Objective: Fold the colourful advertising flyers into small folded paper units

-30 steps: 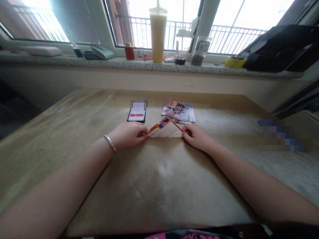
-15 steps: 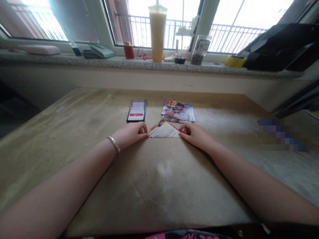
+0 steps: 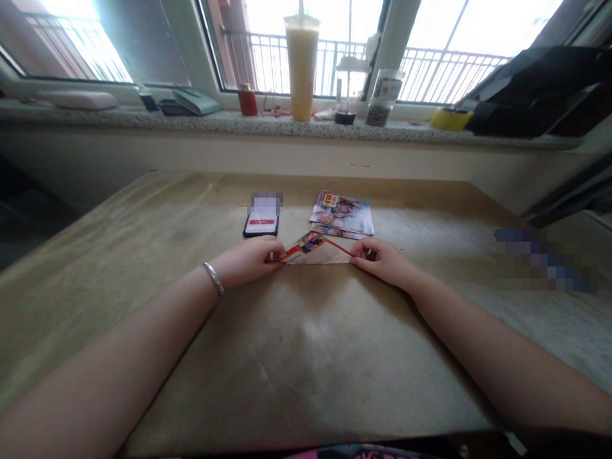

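A folded sheet of printed paper [image 3: 318,253] forms a low triangle above the table, white in front with a red and multicoloured printed edge along its top. My left hand [image 3: 255,260] pinches its left corner between thumb and fingers, with a silver bangle on that wrist. At the opposite corner, my right hand [image 3: 380,260] has its fingers closed on the paper. Just behind the sheet lies a small stack of colourful printed leaflets [image 3: 342,213]. Beyond my left hand a phone [image 3: 261,220] rests face up with its screen lit.
The beige tabletop [image 3: 296,357] reaches to the wall under a window. Along the stone sill [image 3: 191,121] stand a tall cup of yellow drink [image 3: 302,70], a red jar [image 3: 247,100], a clear container [image 3: 384,99], yellow tape [image 3: 450,118] and a black bag [image 3: 540,95]. A blurred-out item [image 3: 540,258] lies at right.
The paper has tilted, so its coloured printed side shows more and the white side less. My right hand has shifted slightly right, my left hand slightly left.
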The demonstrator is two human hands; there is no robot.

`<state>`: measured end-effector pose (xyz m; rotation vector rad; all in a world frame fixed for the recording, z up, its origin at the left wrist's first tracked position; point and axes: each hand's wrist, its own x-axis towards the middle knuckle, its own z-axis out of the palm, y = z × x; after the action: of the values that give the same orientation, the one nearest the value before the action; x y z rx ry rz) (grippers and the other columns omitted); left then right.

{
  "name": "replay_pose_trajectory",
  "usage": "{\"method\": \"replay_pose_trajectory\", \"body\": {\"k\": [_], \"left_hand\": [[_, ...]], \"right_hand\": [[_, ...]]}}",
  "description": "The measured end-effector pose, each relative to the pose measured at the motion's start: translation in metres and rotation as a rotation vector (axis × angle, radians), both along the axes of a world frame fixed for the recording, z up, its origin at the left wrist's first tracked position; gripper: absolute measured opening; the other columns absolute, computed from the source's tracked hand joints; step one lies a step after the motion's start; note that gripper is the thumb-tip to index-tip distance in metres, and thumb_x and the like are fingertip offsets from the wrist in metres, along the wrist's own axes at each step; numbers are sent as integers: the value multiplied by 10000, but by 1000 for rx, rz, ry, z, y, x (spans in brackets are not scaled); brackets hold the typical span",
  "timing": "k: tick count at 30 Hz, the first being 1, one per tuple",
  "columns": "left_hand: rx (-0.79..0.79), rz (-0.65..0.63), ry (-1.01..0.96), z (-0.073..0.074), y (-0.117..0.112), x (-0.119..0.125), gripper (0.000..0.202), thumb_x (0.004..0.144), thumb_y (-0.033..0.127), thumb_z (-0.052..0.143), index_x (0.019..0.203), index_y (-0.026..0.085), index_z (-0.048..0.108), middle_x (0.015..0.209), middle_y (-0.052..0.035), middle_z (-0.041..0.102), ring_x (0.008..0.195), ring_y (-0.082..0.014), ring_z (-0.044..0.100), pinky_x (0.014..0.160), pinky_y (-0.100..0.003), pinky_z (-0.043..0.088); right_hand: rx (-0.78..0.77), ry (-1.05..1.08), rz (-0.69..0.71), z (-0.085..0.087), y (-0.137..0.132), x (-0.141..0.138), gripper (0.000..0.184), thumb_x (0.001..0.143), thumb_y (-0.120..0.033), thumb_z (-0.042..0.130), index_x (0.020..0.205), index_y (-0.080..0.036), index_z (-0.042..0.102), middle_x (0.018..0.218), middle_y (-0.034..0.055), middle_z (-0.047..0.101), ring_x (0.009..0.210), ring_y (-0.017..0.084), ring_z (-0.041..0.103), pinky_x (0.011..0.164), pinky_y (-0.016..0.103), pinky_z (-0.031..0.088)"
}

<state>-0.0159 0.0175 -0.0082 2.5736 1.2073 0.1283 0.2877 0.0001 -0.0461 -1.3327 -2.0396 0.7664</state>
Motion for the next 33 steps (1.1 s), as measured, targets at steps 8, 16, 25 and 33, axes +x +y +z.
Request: {"method": "replay_pose_trajectory", "body": {"k": [8, 16, 25, 33], "left_hand": [[91, -144, -167, -9, 7, -7, 151, 812, 197, 498, 900, 153, 612, 1013, -81, 568, 923, -170, 542, 846, -291, 457], [66, -193, -197, -7, 8, -9, 206, 757, 88, 495, 874, 173, 641, 1119, -65, 561, 1018, -162, 536, 921, -290, 445], [142, -226, -347, 0, 7, -10, 78, 766, 144, 531, 731, 165, 598, 929, -46, 615, 887, -148, 558, 827, -293, 455], [241, -264, -359, 4, 5, -9, 85, 743, 121, 526, 700, 172, 580, 780, -7, 600, 773, -125, 546, 881, -320, 420]], "right_hand": [[120, -45, 111, 2, -5, -4, 84, 772, -255, 578, 759, -185, 624, 706, 12, 605, 610, 112, 530, 539, 222, 414], [273, -81, 262, 7, -10, -7, 76, 788, -168, 566, 797, -189, 639, 833, 63, 652, 764, 162, 603, 654, 271, 484], [512, -26, 294, 11, -9, -6, 85, 818, -158, 562, 786, -208, 623, 818, 48, 669, 800, 166, 608, 754, 319, 492], [605, -26, 347, 16, -15, -11, 129, 775, -87, 538, 776, -199, 601, 762, 44, 616, 731, 156, 561, 663, 290, 462]]}}
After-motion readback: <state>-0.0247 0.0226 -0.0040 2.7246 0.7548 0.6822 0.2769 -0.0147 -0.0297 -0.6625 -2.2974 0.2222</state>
